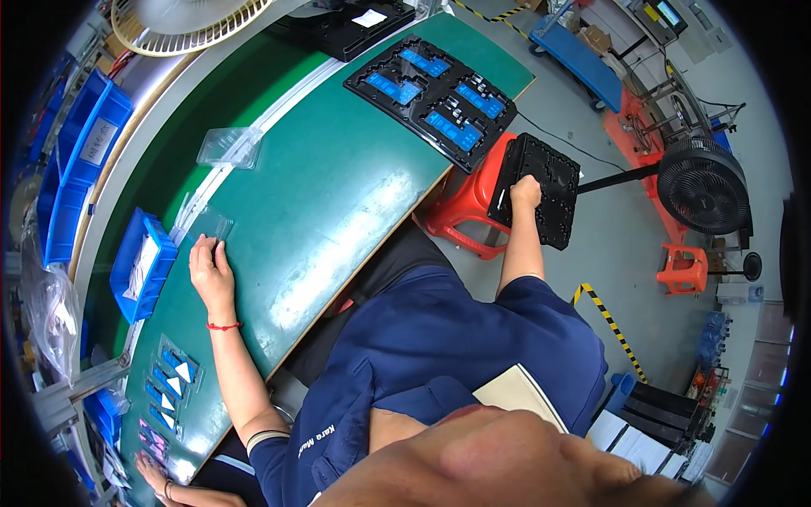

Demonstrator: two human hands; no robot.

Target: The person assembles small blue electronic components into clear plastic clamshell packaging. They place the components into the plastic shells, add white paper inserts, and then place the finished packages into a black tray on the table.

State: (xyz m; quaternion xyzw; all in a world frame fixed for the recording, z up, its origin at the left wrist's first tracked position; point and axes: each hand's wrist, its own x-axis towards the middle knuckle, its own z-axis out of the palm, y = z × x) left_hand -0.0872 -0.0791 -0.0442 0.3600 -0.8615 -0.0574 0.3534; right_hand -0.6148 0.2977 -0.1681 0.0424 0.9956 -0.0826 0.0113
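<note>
My left hand (pixel 209 275), with a red cord at the wrist, is over the green worktable (pixel 338 177). Its thumb and fingers pinch the near edge of a small clear plastic tray (pixel 216 223). On my right, my arm reaches out past the table's edge. My right hand (pixel 525 193) is closed in a fist at a black moulded tray (pixel 553 207) on a red plastic stool (pixel 465 218); what the fingers hold, if anything, is hidden. A thin white piece (pixel 501 200) lies left of that hand.
A black tray with several blue parts (pixel 391 87) overhangs the table's right edge. Another clear tray (pixel 232 148) lies farther back. Blue bins (pixel 144 266) line the left. Blue pieces in clear packaging (pixel 171 384) lie near another person's hand (pixel 152 473). A black fan (pixel 703 184) stands right.
</note>
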